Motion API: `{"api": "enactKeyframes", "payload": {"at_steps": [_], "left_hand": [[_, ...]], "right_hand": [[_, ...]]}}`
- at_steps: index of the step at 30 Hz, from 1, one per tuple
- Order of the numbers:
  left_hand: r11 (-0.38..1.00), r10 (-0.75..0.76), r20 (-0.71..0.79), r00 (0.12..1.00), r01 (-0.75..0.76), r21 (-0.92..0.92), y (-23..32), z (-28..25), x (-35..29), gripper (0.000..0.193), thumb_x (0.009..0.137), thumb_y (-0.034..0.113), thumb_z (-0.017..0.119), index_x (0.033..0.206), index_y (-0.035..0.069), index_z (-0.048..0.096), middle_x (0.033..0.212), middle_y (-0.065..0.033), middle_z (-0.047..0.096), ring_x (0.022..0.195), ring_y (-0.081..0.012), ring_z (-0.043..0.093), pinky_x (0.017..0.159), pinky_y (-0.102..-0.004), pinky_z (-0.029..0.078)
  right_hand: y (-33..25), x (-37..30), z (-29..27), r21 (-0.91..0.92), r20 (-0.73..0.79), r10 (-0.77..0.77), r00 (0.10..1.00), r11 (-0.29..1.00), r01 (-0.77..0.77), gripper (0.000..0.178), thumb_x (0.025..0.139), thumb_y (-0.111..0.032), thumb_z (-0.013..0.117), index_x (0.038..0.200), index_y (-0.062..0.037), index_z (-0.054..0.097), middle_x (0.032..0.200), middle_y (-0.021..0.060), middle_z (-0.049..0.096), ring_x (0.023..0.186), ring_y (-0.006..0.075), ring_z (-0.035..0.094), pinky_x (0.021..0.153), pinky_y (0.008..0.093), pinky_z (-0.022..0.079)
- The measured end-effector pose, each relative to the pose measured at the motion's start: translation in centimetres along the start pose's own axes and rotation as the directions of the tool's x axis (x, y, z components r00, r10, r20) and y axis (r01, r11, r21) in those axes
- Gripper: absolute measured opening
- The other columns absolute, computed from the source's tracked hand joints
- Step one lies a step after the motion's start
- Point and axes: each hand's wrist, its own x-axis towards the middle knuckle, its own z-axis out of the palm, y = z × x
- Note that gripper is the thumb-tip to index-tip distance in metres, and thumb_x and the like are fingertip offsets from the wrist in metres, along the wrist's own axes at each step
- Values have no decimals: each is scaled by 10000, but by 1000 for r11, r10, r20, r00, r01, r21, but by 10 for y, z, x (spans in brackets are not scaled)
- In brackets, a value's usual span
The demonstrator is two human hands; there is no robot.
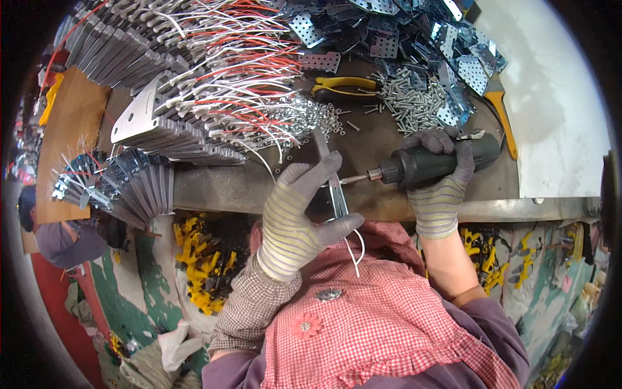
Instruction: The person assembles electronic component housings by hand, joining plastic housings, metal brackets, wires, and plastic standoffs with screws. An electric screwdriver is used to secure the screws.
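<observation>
My left hand [298, 214], in a grey striped glove, holds a narrow metal strip [332, 178] with a white wire hanging from its lower end. My right hand [440, 178], gloved the same way, grips a dark green electric screwdriver [431, 162]. The screwdriver's bit points left and touches the strip just above my left fingers. Both hands are at the front edge of the workbench [220, 191], over my red checked apron.
Stacks of finished metal strips with red and white wires [194, 84] fill the bench's left. A pile of screws [411, 100], perforated metal plates [414, 32] and yellow-handled pliers [343, 85] lie behind. Yellow parts [207, 259] lie on the floor. A person [58, 236] is at far left.
</observation>
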Motion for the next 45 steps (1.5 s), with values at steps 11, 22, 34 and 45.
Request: {"api": "enactKeyframes", "payload": {"at_steps": [11, 22, 34, 45], "left_hand": [[964, 200, -251, 947, -236, -124, -11, 2, -4, 765, 761, 191, 890, 1446, 15, 597, 1256, -160, 705, 1018, -331, 700, 872, -391, 569], [616, 113, 92, 989, -142, 774, -44, -44, 21, 219, 809, 101, 791, 1022, 76, 743, 936, -128, 691, 874, -335, 698, 773, -456, 572], [883, -242, -69, 968, 191, -429, -16, -12, 3, 130, 864, -8, 756, 972, 40, 703, 912, -17, 701, 808, -87, 630, 743, -254, 520], [949, -16, -263, 965, -68, -307, -26, 7, -1, 213, 855, -82, 758, 1030, 28, 706, 976, -63, 696, 865, -136, 684, 745, -280, 561]], "right_hand": [[1, 0, 5, -100, -29, 3, 1000, 995, -6, 379, 898, -374, 822, 1007, -170, 521, 946, -34, 507, 979, 160, 558, 1081, 443, 459], [2, 4, -6, -55, -27, 39, 999, 998, -41, 617, 929, -475, 805, 1407, -164, 570, 970, -43, 535, 982, 174, 565, 1071, 500, 487], [3, 2, 4, -83, -5, 16, 1000, 996, -17, 545, 948, -442, 793, 1348, -151, 564, 977, -36, 532, 981, 176, 562, 1064, 501, 494], [3, 2, 1, -18, -1, 45, 999, 999, -45, 439, 929, -444, 817, 1173, -203, 542, 966, -45, 525, 971, 163, 570, 1101, 502, 463]]}}
